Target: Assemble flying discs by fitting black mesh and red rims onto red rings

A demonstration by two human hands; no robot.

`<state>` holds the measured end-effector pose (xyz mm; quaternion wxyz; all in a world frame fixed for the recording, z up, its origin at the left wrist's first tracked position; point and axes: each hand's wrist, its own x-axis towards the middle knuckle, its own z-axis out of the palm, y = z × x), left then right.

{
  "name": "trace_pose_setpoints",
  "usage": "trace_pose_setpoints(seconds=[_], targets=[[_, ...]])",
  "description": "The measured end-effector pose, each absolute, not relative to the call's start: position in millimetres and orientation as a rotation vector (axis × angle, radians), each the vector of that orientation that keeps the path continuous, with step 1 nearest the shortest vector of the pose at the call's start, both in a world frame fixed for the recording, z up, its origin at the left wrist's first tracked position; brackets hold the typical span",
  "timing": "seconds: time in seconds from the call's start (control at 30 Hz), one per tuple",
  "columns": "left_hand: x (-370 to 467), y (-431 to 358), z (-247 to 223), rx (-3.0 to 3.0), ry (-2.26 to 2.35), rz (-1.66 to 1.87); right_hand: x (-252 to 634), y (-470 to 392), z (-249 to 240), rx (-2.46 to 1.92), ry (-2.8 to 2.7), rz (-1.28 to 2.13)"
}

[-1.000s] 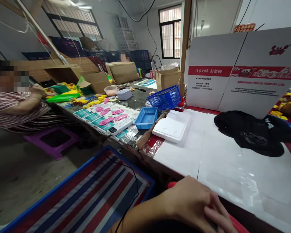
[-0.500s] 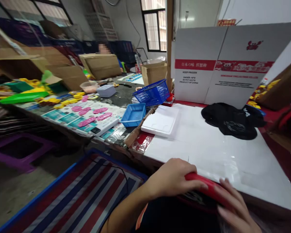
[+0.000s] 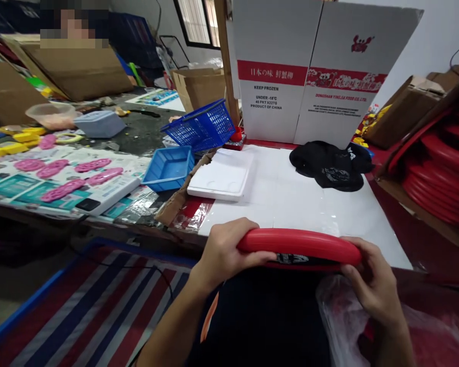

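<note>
My left hand (image 3: 231, 244) grips the left end of a red round rim-like piece (image 3: 300, 239), thumb on the near side and fingers over the far side. At its other end, my right hand (image 3: 371, 275) is closed around the rim. The piece is held almost edge-on at the table's near edge. Part of its dark inner face with white print shows below the rim. Beyond it on the white board (image 3: 279, 204) lie black caps or cloth pieces (image 3: 334, 168) and a white foam slab (image 3: 224, 176).
A box at right holds stacked red rings (image 3: 436, 178). A tall printed carton (image 3: 275, 122) stands behind. Left are a blue tray (image 3: 168, 171), a blue basket (image 3: 204, 127) and pink pieces (image 3: 63, 191). Clear plastic (image 3: 340, 300) hangs near my right arm. A person sits far left.
The view has swung right and down. My right hand, blurred over the red piece before, now holds its right end, and the piece sits more level and fully in view.
</note>
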<state>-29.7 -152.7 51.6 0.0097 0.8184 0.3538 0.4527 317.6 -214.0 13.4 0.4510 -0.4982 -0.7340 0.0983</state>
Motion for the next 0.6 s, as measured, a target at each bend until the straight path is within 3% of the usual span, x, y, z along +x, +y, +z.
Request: trace_pose_setpoints(seconds=[0.23, 0.47, 0.6], targets=[[-21, -159, 55, 2.809, 0.927, 1.443, 273, -217, 52, -0.996, -2.071, 0.143], [-22, -163, 39, 2.785, 1.001, 1.538, 258, -218, 32, -0.912, -1.939, 0.015], [-33, -170, 43, 2.754, 0.934, 1.346, 264, -219, 22, -0.872, -1.972, 0.088]])
